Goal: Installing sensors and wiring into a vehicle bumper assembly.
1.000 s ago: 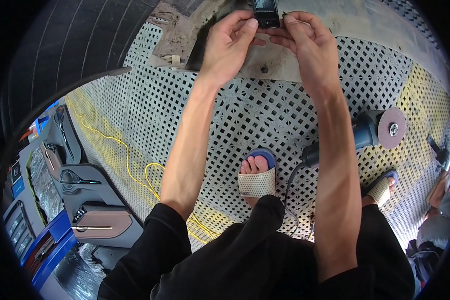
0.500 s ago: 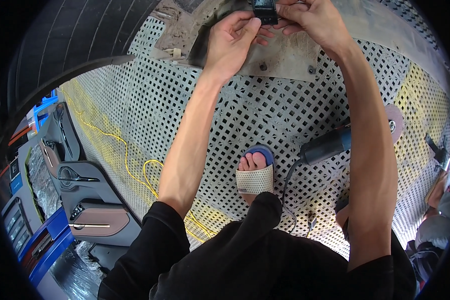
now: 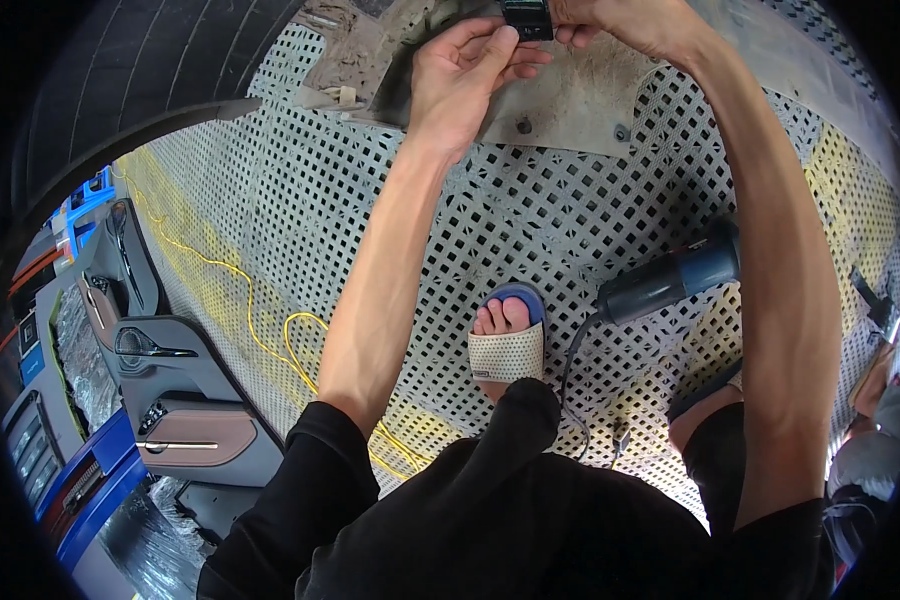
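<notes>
At the top edge, a small black box-shaped device (image 3: 528, 18) with a glossy, screen-like face is partly cut off by the frame. My left hand (image 3: 460, 85) grips its left side and lower corner, thumb on the front, with the other fingers partly spread behind. My right hand (image 3: 635, 22) is at the device's right side, its fingers curled together; what they pinch is hidden. Behind both hands lies a dirty, worn grey-brown panel (image 3: 580, 110) with bolt holes along its near edge.
A corded angle grinder (image 3: 660, 285) lies on the perforated grey floor mat (image 3: 370, 200), right of my sandalled foot (image 3: 507, 340). A yellow cord (image 3: 250, 310) runs along the left. Car door trim panels (image 3: 200, 380) stand there. A dark ribbed curved surface (image 3: 140, 60) fills the upper left.
My right hand has moved up and right, its wrist turned and forearm swung outward. The left hand keeps the device, which has shifted slightly upward. The grinder's disc is now hidden behind my arm.
</notes>
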`<state>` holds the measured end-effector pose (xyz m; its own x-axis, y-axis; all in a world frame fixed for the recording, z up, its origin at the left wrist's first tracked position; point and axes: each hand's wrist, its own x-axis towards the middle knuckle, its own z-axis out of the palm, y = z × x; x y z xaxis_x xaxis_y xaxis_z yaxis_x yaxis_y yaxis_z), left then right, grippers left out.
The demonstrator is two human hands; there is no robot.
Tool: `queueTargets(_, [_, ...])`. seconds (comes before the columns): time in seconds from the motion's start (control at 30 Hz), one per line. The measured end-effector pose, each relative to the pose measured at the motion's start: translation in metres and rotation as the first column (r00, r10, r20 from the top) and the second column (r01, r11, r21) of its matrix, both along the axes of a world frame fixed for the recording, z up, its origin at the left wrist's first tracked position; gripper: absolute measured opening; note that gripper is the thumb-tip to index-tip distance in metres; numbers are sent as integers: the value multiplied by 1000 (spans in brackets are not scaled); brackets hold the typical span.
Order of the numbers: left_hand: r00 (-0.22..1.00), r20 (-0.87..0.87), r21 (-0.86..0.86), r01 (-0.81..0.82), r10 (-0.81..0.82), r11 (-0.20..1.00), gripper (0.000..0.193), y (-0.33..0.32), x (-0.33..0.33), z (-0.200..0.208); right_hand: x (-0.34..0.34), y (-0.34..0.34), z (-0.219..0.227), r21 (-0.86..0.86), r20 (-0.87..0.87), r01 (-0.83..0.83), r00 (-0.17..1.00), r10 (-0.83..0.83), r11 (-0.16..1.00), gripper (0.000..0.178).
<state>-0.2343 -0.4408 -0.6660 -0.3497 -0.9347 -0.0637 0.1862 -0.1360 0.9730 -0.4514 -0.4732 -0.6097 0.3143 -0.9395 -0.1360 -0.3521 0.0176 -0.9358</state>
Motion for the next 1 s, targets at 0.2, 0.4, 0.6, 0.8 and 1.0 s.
queueTargets(0.2, [1000,15,4,9,-9,1000,29,-2,1,4,1,2,3,-237,-234,-88,972,31,968,9])
queueTargets(0.4, [999,-28,27,19,-19,999,29,-3,-3,5,-2,4,-15,-66,121,3,993,5,998,7])
queueTargets(0.6, [999,-18,15,36,-35,999,28,-6,0,3,1,4,-26,140,309,65,945,-105,988,6])
queueTargets(0.8, [999,-23,29,29,-28,999,28,-4,-1,3,-1,5,-22,72,299,28,953,-49,997,5])
queueTargets(1.0, [999,-31,27,22,-21,999,28,-6,0,0,3,5,-8,18,211,-2,977,-2,1000,9])
